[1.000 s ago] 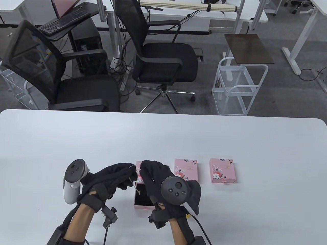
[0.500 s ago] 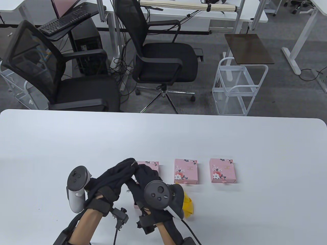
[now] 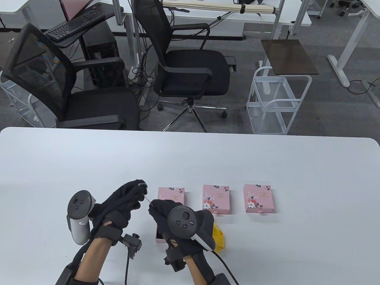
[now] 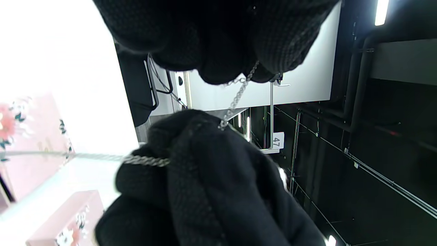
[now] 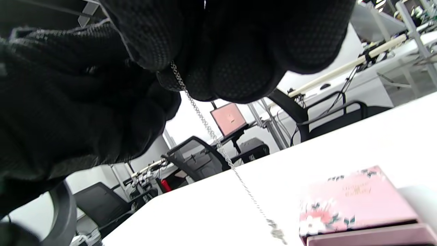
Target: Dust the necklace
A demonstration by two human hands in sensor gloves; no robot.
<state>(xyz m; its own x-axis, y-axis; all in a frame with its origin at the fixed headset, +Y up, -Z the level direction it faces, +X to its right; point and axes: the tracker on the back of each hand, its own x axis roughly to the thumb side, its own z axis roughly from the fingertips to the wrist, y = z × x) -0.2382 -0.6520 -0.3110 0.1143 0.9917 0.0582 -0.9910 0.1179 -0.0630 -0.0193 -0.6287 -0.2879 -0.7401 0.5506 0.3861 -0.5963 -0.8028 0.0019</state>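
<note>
Table view, lower centre-left of frame: both black-gloved hands raised above the white rectangular table [image 3: 267,166], w/ a thin silver chain necklace [image 3: 146,198] stretched between them.

Left hand [image 3: 124,202]: fingertips bunched, pinching one end of the chain at its topmost point; clasp end glints there. Left wrist view confirms: chain runs from the pinch at top centre of frame down to the other glove.

Right hand [image 3: 166,213]: fingers curled, chain pinched at the knuckle nearest the left hand. Right wrist view: a further length of chain [image 5: 218,147] hangs from the fingers at top centre, running diagonally to lower right, free end dangling just beside a pink box (contact w/ table: cannot tell).

Open pink cardboard box tray w/ dark lining [image 3: 160,236] sits directly under the right hand, mostly hidden by it. Behind it, a row of three closed pink floral-print gift boxes: nearest [image 3: 171,194], middle [image 3: 216,199], rightmost [image 3: 259,198], spaced apart along lower centre of frame.

Crumpled yellow cloth [image 3: 219,239] lies on table just right of right wrist, partly behind the tracker.
</note>
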